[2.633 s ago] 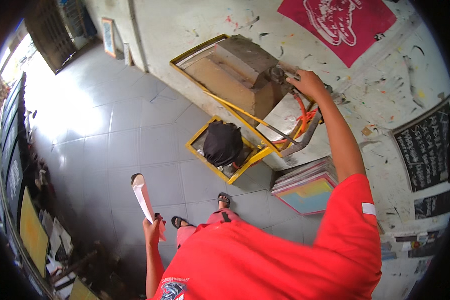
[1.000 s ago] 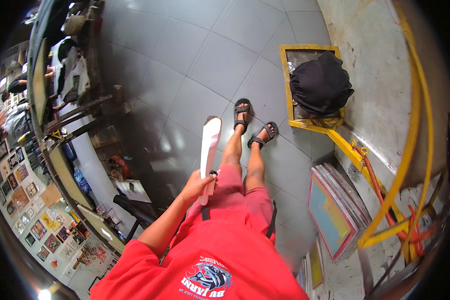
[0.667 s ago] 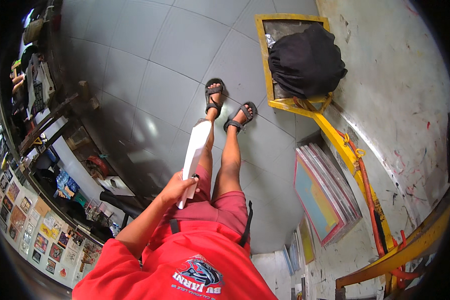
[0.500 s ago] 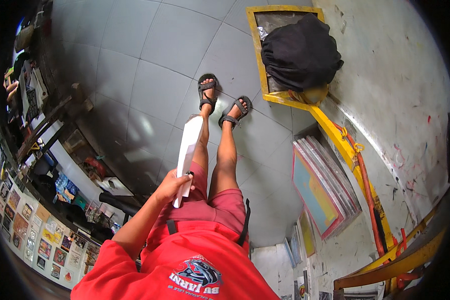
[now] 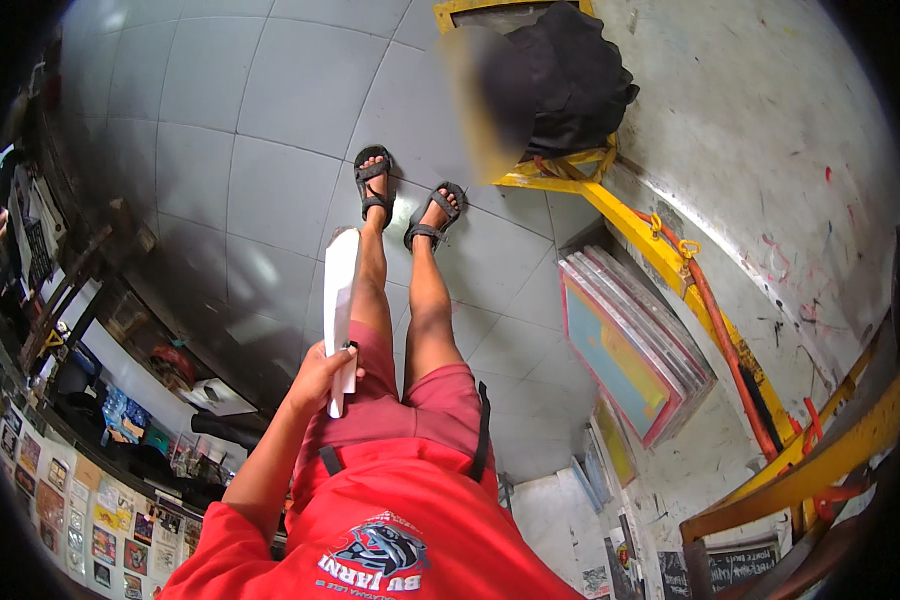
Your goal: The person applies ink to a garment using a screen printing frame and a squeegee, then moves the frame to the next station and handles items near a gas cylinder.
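In front of my left thigh, my left hand (image 5: 320, 374) is closed around the lower end of a long, flat white piece (image 5: 339, 285). The piece looks like folded paper or thin card, but its exact kind is not clear. It stands roughly in line with my leg, its far end slanted and darker along the edge. A small dark item (image 5: 351, 346) shows at my fingers. My right hand is out of the picture.
To the right, framed screens (image 5: 618, 352) lean against the stained wall (image 5: 760, 200). A yellow metal frame (image 5: 660, 250) carries an orange hose (image 5: 727, 340), with black cloth (image 5: 580, 85) at its far end. Cluttered shelving (image 5: 120, 320) runs along the left above grey floor tiles (image 5: 280, 190).
The whole scene has shifted left in view, with the screens, yellow frame and my feet further left. My left hand keeps its hold on the white piece.
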A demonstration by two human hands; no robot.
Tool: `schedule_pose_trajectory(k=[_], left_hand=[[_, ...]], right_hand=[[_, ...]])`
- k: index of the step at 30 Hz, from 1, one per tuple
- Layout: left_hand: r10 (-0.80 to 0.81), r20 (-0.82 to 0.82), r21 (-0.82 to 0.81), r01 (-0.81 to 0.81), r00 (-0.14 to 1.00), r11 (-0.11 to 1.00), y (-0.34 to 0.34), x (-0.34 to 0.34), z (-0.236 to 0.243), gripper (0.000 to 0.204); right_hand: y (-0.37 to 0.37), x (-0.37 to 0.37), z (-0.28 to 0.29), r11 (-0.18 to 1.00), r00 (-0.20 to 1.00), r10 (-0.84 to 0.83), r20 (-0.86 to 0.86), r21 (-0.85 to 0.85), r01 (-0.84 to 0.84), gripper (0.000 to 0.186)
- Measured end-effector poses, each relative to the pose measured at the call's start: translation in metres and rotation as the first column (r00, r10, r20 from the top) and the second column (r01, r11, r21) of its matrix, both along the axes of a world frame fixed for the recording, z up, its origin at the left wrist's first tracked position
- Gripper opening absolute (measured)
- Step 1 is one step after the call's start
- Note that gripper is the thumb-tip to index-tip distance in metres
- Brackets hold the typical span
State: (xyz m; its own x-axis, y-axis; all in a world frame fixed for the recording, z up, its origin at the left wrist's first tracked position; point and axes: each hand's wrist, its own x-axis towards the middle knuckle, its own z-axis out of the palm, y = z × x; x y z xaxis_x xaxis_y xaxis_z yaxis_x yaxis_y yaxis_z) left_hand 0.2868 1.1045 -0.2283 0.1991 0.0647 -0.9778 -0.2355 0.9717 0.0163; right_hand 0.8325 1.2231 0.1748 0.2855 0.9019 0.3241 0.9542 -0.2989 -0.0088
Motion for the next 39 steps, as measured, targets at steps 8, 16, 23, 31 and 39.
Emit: schedule_pose_trajectory(k=[8,16,23,31,39], left_hand=[[-0.008,0.033,0.12,0.004,0.999,0.993,0.044,-0.018,0.003,0.014],[-0.162,0.045,0.24,0.146,0.986,0.96,0.05,-0.036,-0.082,0.018],[-0.084,0.042,0.213,0.073,0.996,0.974,0.027,-0.061,-0.111,0.029],[0.061,0.095,0.134,-0.073,0.994,0.988,0.015,-0.048,-0.123,0.026],[0.354,0.16,0.26,-0.385,0.921,0.885,0.062,-0.032,-0.116,0.031]], right_hand=[[-0.139,0.003,-0.026,0.953,0.955,-0.265,0.135,0.184,0.239,0.047],[-0.21,-0.23,-0.366,0.509,-0.327,-0.669,-0.667,-0.732,0.453,0.062],[0.141,-0.105,-0.628,0.62,-0.219,-0.681,-0.699,-0.71,0.335,0.131],[0.148,-0.101,-0.674,0.765,0.436,-0.313,-0.844,0.048,0.642,0.056],[0.142,-0.322,-0.505,0.977,0.201,0.211,-0.956,0.202,-0.065,0.02]])
